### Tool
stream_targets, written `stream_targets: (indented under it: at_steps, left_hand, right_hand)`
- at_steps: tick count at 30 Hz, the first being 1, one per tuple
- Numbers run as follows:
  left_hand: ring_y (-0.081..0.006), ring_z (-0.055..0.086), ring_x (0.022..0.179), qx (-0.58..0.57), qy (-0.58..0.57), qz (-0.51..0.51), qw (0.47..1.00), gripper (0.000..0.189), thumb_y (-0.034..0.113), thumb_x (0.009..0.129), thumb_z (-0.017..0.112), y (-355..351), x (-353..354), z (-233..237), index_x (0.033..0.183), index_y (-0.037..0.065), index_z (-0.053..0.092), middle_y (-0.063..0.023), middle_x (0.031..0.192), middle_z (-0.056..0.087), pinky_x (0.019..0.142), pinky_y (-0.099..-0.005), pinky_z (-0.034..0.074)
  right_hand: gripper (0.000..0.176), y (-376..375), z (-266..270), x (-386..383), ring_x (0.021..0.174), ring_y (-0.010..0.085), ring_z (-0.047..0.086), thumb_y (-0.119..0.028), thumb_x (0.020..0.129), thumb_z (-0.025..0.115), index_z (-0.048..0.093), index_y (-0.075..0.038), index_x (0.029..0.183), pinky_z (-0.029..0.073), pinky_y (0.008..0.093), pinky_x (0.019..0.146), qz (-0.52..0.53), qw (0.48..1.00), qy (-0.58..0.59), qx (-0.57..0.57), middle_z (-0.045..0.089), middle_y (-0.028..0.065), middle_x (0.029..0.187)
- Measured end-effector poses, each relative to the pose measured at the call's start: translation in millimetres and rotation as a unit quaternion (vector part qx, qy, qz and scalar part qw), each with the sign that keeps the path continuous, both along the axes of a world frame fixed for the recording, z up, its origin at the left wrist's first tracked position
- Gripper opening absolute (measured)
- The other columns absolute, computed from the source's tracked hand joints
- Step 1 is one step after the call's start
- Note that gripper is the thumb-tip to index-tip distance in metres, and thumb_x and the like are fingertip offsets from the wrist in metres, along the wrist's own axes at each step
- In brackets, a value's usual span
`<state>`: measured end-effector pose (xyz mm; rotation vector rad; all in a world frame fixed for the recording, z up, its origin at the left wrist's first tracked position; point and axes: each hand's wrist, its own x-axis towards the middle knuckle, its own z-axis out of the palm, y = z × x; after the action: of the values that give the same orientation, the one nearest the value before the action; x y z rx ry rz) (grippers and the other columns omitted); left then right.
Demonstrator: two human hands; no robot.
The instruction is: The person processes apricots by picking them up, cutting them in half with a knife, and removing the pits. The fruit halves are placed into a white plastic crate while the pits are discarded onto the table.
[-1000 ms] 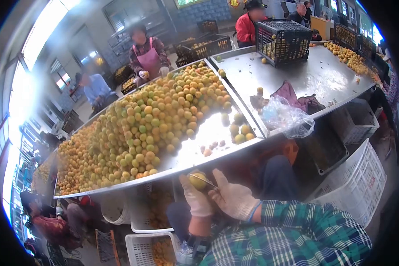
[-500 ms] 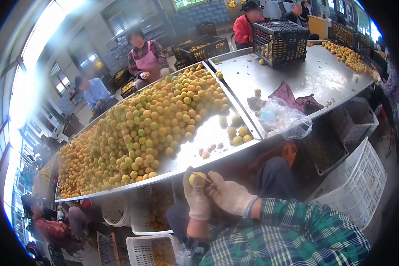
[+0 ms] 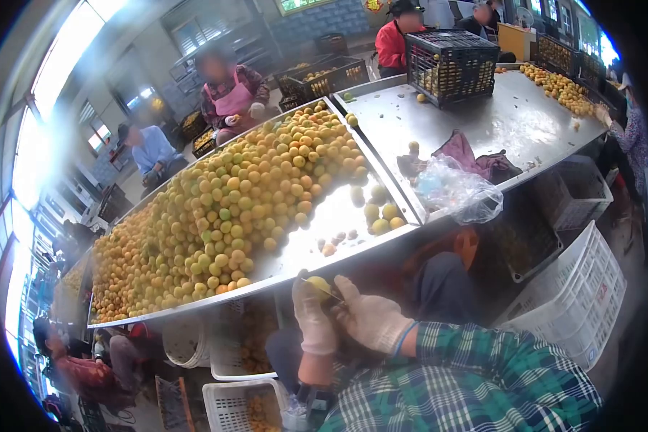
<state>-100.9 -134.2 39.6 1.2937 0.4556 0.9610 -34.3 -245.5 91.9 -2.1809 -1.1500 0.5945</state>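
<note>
My left hand, in a pale work glove, grips a yellow apricot just in front of the table edge. Close by on its right, my gloved right hand is closed, thumb up, on a thin wire-like tool. The tool lies against the fruit; its exact kind is too small to make out. Beyond both hands, a large heap of yellow-orange apricots covers much of the metal table. A few small, brownish fruits lie near the table's front edge.
A clear plastic bag and dark purple cloth lie on the adjoining table, with a black crate behind. White crates stand at my right, another with fruit pieces below left. Several people sit around the tables.
My right thumb has lifted and the right hand sits slightly apart from the apricot, which remains in my left hand. The whole view has shifted slightly.
</note>
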Motion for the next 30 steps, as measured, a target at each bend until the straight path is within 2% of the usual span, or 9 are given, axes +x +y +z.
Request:
stream_targets:
  at_steps: [6, 10, 14, 17, 19, 21, 23, 28, 30]
  left_hand:
    - [-0.0159, 0.057, 0.076, -0.173, 0.019, -0.049, 0.984, 0.060, 0.062, 0.094, 0.041, -8, -1, 11, 0.109, 0.006, 0.054, -0.0048, 0.083, 0.059, 0.072, -0.0281, 0.049]
    - [-0.0138, 0.058, 0.080, 0.036, 0.134, -0.031, 0.990, 0.049, 0.049, 0.097, 0.047, 0, 2, 4, 0.106, 0.002, 0.058, -0.0040, 0.092, 0.061, 0.075, -0.0286, 0.048]
    - [-0.0151, 0.059, 0.084, 0.076, 0.072, 0.032, 0.994, 0.039, 0.040, 0.096, 0.053, 2, -2, 4, 0.105, 0.003, 0.058, -0.0061, 0.094, 0.060, 0.073, -0.0297, 0.049]
    - [-0.0168, 0.058, 0.093, 0.167, 0.121, 0.047, 0.977, 0.042, 0.039, 0.103, 0.034, 7, -8, -9, 0.113, 0.005, 0.057, -0.0082, 0.102, 0.060, 0.084, -0.0323, 0.049]
    - [-0.0221, 0.057, 0.100, 0.183, 0.124, 0.130, 0.966, 0.036, 0.030, 0.103, 0.038, 21, -6, -37, 0.115, 0.002, 0.056, -0.0116, 0.107, 0.061, 0.090, -0.0349, 0.047]
    - [-0.0253, 0.058, 0.096, 0.103, -0.047, 0.092, 0.989, 0.035, 0.031, 0.102, 0.043, 30, 3, -37, 0.111, 0.001, 0.057, -0.0174, 0.106, 0.061, 0.086, -0.0359, 0.047]
    - [-0.0255, 0.060, 0.076, 0.200, 0.164, 0.103, 0.961, 0.048, 0.046, 0.096, 0.050, 32, -47, 27, 0.089, 0.000, 0.061, -0.0159, 0.079, 0.062, 0.073, -0.0383, 0.046]
    - [-0.0317, 0.060, 0.074, 0.242, 0.211, 0.121, 0.939, 0.044, 0.039, 0.091, 0.058, 48, -119, 61, 0.084, -0.004, 0.060, -0.0230, 0.079, 0.062, 0.068, -0.0393, 0.048]
    - [-0.0296, 0.060, 0.073, 0.155, 0.066, 0.138, 0.976, 0.035, 0.032, 0.090, 0.062, 66, -117, 30, 0.087, -0.003, 0.060, -0.0203, 0.077, 0.061, 0.066, -0.0390, 0.048]
  right_hand:
    - [0.058, 3, -15, -4, 0.077, 0.0382, 0.066, -0.037, 0.095, 0.043, 0.026, -0.008, 0.142, 0.050, 0.0482, 0.066, -0.012, 0.999, -0.043, 0.014, 0.067, 0.0197, 0.089]
    - [0.059, 3, -2, 5, 0.074, 0.0384, 0.066, -0.038, 0.095, 0.044, 0.025, -0.008, 0.141, 0.050, 0.0481, 0.064, -0.013, 0.999, -0.029, -0.022, 0.068, 0.0190, 0.084]
    - [0.064, 4, -6, 0, 0.071, 0.0378, 0.067, -0.036, 0.093, 0.047, 0.021, -0.005, 0.142, 0.051, 0.0518, 0.062, 0.036, 0.997, -0.068, 0.011, 0.067, 0.0194, 0.081]
    - [0.059, 14, -12, -10, 0.064, 0.0410, 0.065, -0.030, 0.089, 0.051, 0.025, -0.007, 0.136, 0.050, 0.0532, 0.056, 0.002, 0.988, -0.145, -0.060, 0.066, 0.0196, 0.076]
    - [0.060, 23, -71, 10, 0.069, 0.0431, 0.065, -0.027, 0.090, 0.056, 0.026, -0.005, 0.137, 0.051, 0.0517, 0.056, 0.098, 0.951, -0.272, 0.109, 0.066, 0.0217, 0.081]
    - [0.058, 47, -56, -8, 0.085, 0.0305, 0.067, -0.032, 0.092, 0.059, 0.032, -0.006, 0.137, 0.054, 0.0405, 0.070, 0.085, 0.969, -0.143, 0.182, 0.067, 0.0138, 0.093]
    - [0.056, 64, -77, -5, 0.091, 0.0249, 0.066, -0.033, 0.093, 0.060, 0.036, -0.006, 0.136, 0.054, 0.0370, 0.075, 0.100, 0.941, -0.144, 0.290, 0.067, 0.0095, 0.097]
    - [0.055, 109, -68, -40, 0.091, 0.0243, 0.066, -0.032, 0.092, 0.060, 0.037, -0.006, 0.136, 0.054, 0.0366, 0.076, 0.150, 0.936, -0.067, 0.310, 0.067, 0.0091, 0.097]
    - [0.055, 126, -67, -55, 0.092, 0.0240, 0.066, -0.032, 0.092, 0.060, 0.037, -0.006, 0.135, 0.053, 0.0364, 0.076, 0.167, 0.935, -0.044, 0.311, 0.067, 0.0090, 0.097]
